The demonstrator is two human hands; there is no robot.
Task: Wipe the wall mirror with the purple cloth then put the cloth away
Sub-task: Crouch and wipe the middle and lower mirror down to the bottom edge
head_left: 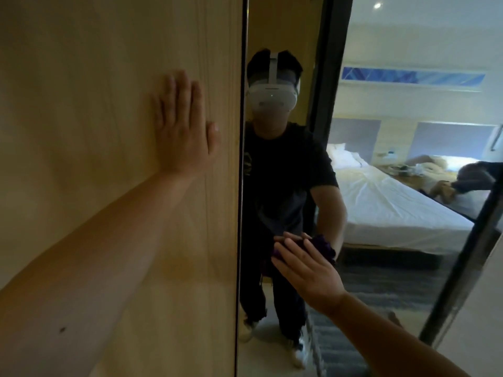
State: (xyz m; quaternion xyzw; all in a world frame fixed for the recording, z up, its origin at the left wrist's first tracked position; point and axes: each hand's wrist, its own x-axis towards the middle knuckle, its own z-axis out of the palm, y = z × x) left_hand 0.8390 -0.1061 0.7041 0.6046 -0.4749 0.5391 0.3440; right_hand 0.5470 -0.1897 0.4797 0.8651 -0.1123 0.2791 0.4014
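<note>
While pressed to mirror (pixel 381 186), purple cloth (pixel 324 244) underlies right fingers (pixel 292 251).

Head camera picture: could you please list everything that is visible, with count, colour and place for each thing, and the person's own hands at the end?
wall mirror: one, dark-edged glass, right half of the view, showing the reflected room
purple cloth: one, dark purple, pressed against the mirror low in the middle, under the right hand
wooden panel: one, light tan, left half of the view, beside the mirror
beds: two, white sheets, seen only as a reflection at the right
reflected person: one, black shirt, white headset, reflection at centre
left hand: one, flat on the wooden panel, fingers straight
right hand: one, fingers straight, pressing the purple cloth on the mirror
</note>
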